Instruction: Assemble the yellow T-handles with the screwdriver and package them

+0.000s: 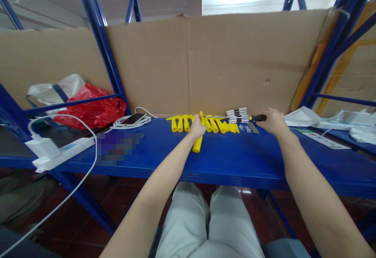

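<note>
Left hand [197, 127]: fingers closed around a yellow T-shaped plastic piece [197, 144], whose round tubular end points down toward the front edge of the blue metal shelf [164, 148]. The piece is at the middle of the shelf, in front of the row of similar parts.

Right hand [272, 121]: fingers gripping the black and yellow handle of a screwdriver [259, 118]. The shaft lies nearly level and points left, its tip end at the head of the held piece. Whether the tip is seated in it cannot be told.

Yellow plastic parts [179, 124] of the same type stand in a row, some left of the left hand and some right of it. Just beside the right end of the row is a cluster of small yellow pieces [233, 127], followed by small metal hardware [243, 128] and a flat grey strip [253, 128]. Behind these lie black-and-white items [236, 113] in a stack, near the cardboard panel [243, 62].

Left side of the shelf: a phone [133, 118] rests on a coiled white cable [119, 124]; a white power strip [72, 151] carries a white adapter [44, 147]. A red plastic bag [95, 107] lies farther back.

Right side: a printed sheet [324, 139] lies flat, near a white plastic bag [302, 116].
</note>
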Action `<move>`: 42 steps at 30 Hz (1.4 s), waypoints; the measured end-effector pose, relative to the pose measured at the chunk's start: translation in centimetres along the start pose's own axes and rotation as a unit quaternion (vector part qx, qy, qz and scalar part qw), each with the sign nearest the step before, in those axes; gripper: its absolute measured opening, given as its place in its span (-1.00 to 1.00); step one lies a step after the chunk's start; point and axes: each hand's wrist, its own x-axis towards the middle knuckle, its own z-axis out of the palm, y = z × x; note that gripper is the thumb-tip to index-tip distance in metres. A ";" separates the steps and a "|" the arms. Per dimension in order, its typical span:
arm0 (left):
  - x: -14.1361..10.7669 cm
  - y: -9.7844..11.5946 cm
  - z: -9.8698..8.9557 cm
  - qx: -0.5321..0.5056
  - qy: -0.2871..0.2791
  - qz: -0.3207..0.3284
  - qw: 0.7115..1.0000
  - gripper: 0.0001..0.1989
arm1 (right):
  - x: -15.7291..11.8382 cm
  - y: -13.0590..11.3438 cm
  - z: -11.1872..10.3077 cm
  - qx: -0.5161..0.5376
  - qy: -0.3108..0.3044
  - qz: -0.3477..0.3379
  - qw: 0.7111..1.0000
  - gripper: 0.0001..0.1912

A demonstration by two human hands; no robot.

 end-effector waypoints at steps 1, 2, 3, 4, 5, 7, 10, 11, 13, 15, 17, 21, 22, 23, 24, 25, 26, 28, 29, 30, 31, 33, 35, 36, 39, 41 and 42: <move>-0.1 0.2 -0.1 0.014 0.000 -0.001 1.000 -0.60 | 0.0 0.0 0.0 -0.006 0.003 -0.005 1.000 -0.71; -0.2 0.3 -0.2 0.030 0.000 -0.005 1.000 -0.61 | -0.1 -0.1 0.0 -0.011 0.006 -0.009 1.000 -0.71; -0.4 0.5 -0.3 0.045 0.001 -0.009 0.999 -0.61 | -0.1 -0.1 0.0 -0.014 0.011 -0.012 1.000 -0.71; -0.5 0.7 -0.4 0.057 0.004 -0.011 0.998 -0.61 | -0.1 -0.1 0.0 -0.016 0.014 -0.014 1.000 -0.72; -0.6 0.9 -0.5 0.067 0.009 -0.012 0.998 -0.60 | -0.1 -0.2 0.1 -0.018 0.017 -0.016 1.000 -0.72; -0.8 1.2 -0.7 0.082 0.016 -0.008 0.996 -0.61 | -0.1 -0.3 0.2 -0.020 0.019 -0.017 0.999 -0.73; -0.9 1.3 -0.8 0.087 0.021 -0.001 0.996 -0.61 | -0.1 -0.4 0.2 -0.023 0.022 -0.015 0.999 -0.74; -0.9 1.3 -0.8 0.085 0.022 -0.001 0.996 -0.60 | -0.1 -0.4 0.2 -0.023 0.026 -0.015 0.999 -0.73; -1.0 1.4 -0.8 0.080 0.026 -0.003 0.996 -0.58 | -0.2 -0.4 0.1 -0.020 0.036 -0.020 0.999 -0.73; -1.0 1.4 -0.8 0.077 0.030 -0.005 0.997 -0.56 | -0.2 -0.4 0.0 -0.018 0.043 -0.027 0.999 -0.72; -1.0 1.5 -0.8 0.080 0.032 -0.007 0.996 -0.55 | -0.2 -0.5 -0.1 -0.019 0.046 -0.031 0.998 -0.71; -1.1 1.7 -0.9 0.095 0.025 -0.007 0.995 -0.55 | -0.3 -0.9 -0.4 -0.027 0.043 -0.029 0.998 -0.72; -1.1 1.7 -1.0 0.097 0.022 -0.007 0.995 -0.55 | -0.3 -1.0 -0.5 -0.030 0.042 -0.027 0.998 -0.73; -1.1 1.7 -1.0 0.096 0.019 -0.006 0.995 -0.56 | -0.4 -1.1 -0.5 -0.033 0.041 -0.023 0.998 -0.74; -1.0 1.7 -1.0 0.095 0.018 -0.006 0.995 -0.56 | -0.4 -1.2 -0.5 -0.036 0.041 -0.020 0.998 -0.75; -1.0 1.7 -0.9 0.092 0.017 -0.005 0.996 -0.56 | -0.4 -1.2 -0.4 -0.038 0.040 -0.016 0.998 -0.76; -1.0 1.7 -0.9 0.088 0.019 -0.005 0.996 -0.56 | -0.4 -1.2 -0.3 -0.039 0.038 -0.013 0.998 -0.76; -1.0 1.7 -0.9 0.081 0.023 -0.006 0.996 -0.56 | -0.4 -1.2 -0.1 -0.041 0.032 -0.007 0.999 -0.77; -1.0 1.7 -0.9 0.079 0.025 -0.007 0.997 -0.55 | -0.4 -1.2 0.0 -0.043 0.027 -0.005 0.999 -0.77; -1.0 1.7 -0.8 0.077 0.026 -0.007 0.997 -0.55 | -0.4 -1.2 0.2 -0.045 0.022 -0.003 0.999 -0.78; -1.0 1.7 -0.8 0.077 0.027 -0.007 0.997 -0.55 | -0.4 -1.2 0.3 -0.048 0.017 -0.002 0.999 -0.79; -1.1 1.7 -0.8 0.078 0.027 -0.007 0.997 -0.56 | -0.4 -1.3 0.4 -0.055 0.004 0.000 0.998 -0.80; -1.1 1.7 -0.8 0.080 0.029 -0.006 0.996 -0.56 | -0.3 -1.5 0.5 -0.060 -0.012 0.008 0.998 -0.80; -1.1 1.8 -0.8 0.081 0.030 -0.007 0.996 -0.55 | -0.3 -1.5 0.4 -0.061 -0.021 0.016 0.998 -0.80; -1.1 1.9 -0.9 0.081 0.033 -0.010 0.996 -0.54 | -0.2 -1.5 0.3 -0.058 -0.042 0.039 0.997 -0.79; -1.2 1.9 -0.9 0.082 0.031 -0.009 0.996 -0.55 | -0.1 -1.3 0.4 -0.052 -0.053 0.044 0.996 -0.78; -1.2 1.9 -0.9 0.083 0.030 -0.009 0.996 -0.56 | -0.1 -1.2 0.4 -0.049 -0.058 0.042 0.996 -0.77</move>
